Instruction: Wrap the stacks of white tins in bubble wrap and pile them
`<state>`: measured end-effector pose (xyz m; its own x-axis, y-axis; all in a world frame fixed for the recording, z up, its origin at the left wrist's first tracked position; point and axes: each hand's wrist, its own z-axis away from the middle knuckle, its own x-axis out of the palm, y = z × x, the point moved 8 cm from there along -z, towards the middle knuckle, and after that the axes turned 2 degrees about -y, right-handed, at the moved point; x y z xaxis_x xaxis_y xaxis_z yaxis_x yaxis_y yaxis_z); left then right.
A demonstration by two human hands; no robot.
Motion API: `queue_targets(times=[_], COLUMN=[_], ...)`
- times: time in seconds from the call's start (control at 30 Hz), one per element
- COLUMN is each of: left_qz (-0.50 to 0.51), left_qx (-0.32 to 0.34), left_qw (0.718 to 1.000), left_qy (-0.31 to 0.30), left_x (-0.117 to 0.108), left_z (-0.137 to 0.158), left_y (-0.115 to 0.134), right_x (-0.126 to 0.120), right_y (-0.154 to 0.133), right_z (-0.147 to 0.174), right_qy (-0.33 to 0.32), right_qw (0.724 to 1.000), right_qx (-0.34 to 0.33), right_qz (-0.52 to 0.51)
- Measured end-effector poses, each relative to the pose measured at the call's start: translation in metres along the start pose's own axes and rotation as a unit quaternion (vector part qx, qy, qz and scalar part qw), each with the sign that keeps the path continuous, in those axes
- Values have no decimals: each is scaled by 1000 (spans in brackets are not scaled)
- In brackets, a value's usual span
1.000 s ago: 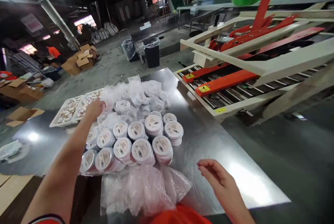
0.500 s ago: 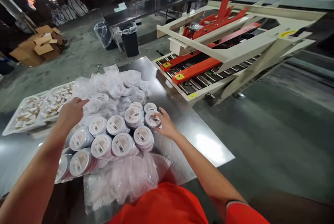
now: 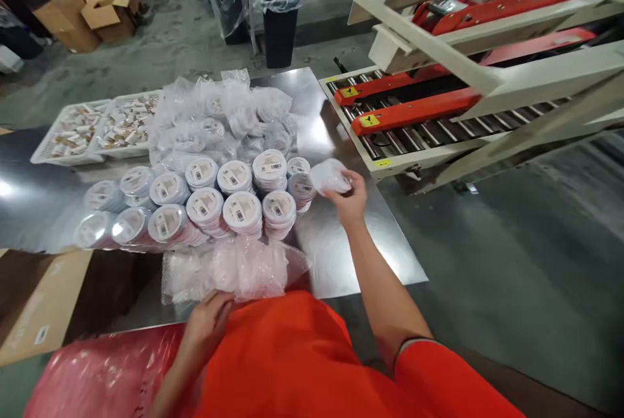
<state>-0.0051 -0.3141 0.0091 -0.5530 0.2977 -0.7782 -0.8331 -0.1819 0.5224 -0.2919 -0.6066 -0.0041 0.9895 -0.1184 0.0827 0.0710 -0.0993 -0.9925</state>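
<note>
My right hand (image 3: 350, 200) is closed on a white round disc (image 3: 330, 176), lifted over the table's right part, just right of the stacks; its detail is blurred. Stacks of round discs with printed labels (image 3: 242, 209) stand in rows on the steel table. Along the front edge lie clear plastic bags (image 3: 248, 268), overlapping and wrinkled. My left hand (image 3: 209, 320) is at their lower edge, fingers curled and pressed together against the plastic; its fingertips are partly hidden.
Behind the stacks is a heap of bagged discs (image 3: 219, 112). Two white baskets (image 3: 68, 159) of small pieces sit at the left. A roller conveyor machine with red arms (image 3: 414, 112) adjoins the table's right side. Bins (image 3: 280, 34) and cardboard boxes (image 3: 97, 8) stand beyond.
My right hand has lifted a disc off the right end of the stacks and moved right. My left hand has come from over the heap back to the bags at the front edge. The view has tilted down.
</note>
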Motion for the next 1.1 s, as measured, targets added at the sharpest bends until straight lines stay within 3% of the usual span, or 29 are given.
queue_targets(times=[0.1,0.2,0.33,0.43,0.53,0.63,0.7,0.8,0.9,0.97,1.1], left_qz=[-34,-89,-158,-199,-178,-155,-158,-125,-92,-80,-33], left_qx=[3,-32,-71,-93,-109,-161,-185,-202,-214,-219,-207], left_qw=[998,995,985,976,977,974,970,971,972,972,978], left_qy=[-58,-42,-20,-15,-46,-43,-1,5,-23,-23,16], left_x=[57,75,75,65,52,35,27,39,60,62,39], left_z=[-18,-43,-60,-55,-43,-39,-45,-59,-68,-67,-54], left_y=[13,15,2,-7,-8,0,13,32,36,27,2], right_x=[-30,-50,-56,-42,-23,0,14,26,28,28,27], right_y=[-2,3,13,22,24,16,4,-16,-27,-26,-8], right_z=[26,67,126,168,197,213,221,232,240,241,235], right_qy=[57,64,9,-45,-92,-210,-338,-533,-640,-649,-550], right_qw=[976,936,925,907,888,863,842,782,726,728,798], right_qx=[96,198,282,334,354,367,359,310,254,217,247], right_qz=[-189,-284,-254,-253,-281,-276,-219,-92,1,40,17])
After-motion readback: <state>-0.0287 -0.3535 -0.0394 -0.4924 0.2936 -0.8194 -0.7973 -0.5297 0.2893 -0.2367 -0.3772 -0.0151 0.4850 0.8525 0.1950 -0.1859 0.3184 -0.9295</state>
